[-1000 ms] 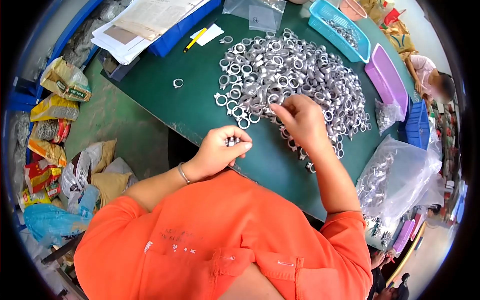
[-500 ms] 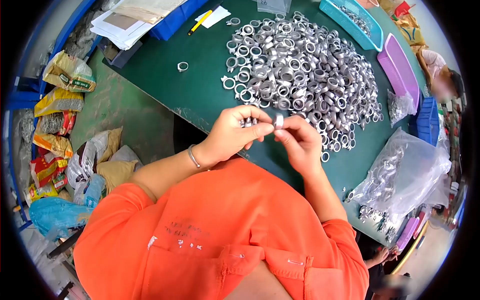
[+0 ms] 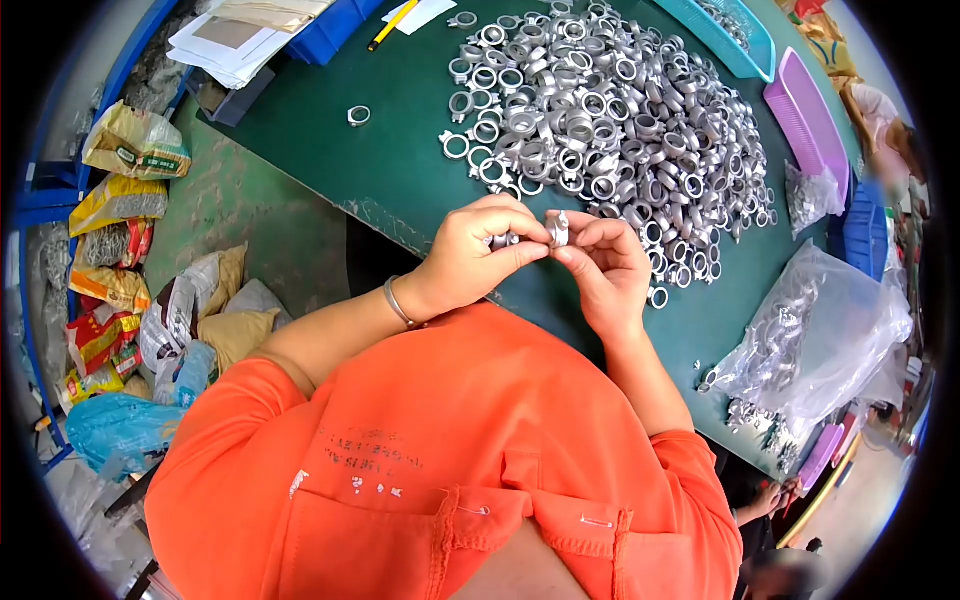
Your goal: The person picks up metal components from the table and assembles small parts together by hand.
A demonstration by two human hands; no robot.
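Observation:
Between the fingertips of my right hand [image 3: 604, 262] is a small metal ring [image 3: 558, 230] with a lug on it. My left hand [image 3: 478, 246] meets it from the other side, thumb and forefinger at the ring's edge. Small silvery metal parts [image 3: 503, 240] show in the curled fingers of that left hand, partly covered by them. Just beyond both hands lies a big heap of similar metal rings [image 3: 620, 115] on the green table [image 3: 300, 135]. One single ring [image 3: 358, 116] lies apart at the left.
A turquoise basket [image 3: 730, 45] and a pink basket [image 3: 808, 115] stand past the heap. Right of me lies a clear plastic bag of metal parts [image 3: 815, 335]. A yellow pen [image 3: 392, 25] and papers [image 3: 225, 45] are at the far left. Another person's hand [image 3: 770, 498] shows at lower right.
The ring at my fingertips has been turned, so its lug now points up. Both hands remain together, and the whole view has shifted slightly.

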